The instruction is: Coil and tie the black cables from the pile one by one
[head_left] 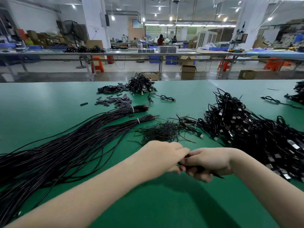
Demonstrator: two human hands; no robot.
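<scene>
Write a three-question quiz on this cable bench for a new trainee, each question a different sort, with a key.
1. True or false: both hands grip the same coiled black cable above the green table mat.
2. Multiple choice: the loose heap of thin black tie wires lies (A) just beyond the hands, (B) on the floor, (C) inside a cardboard box.
3. Fill in: the large pile of black cables with USB plugs lies on the person's ____ side.

Key:
1. True: the left hand and right hand meet with fingers curled round it.
2. A.
3. Right. The long straight black cable bundles banded with white ties lie on the left.
</scene>
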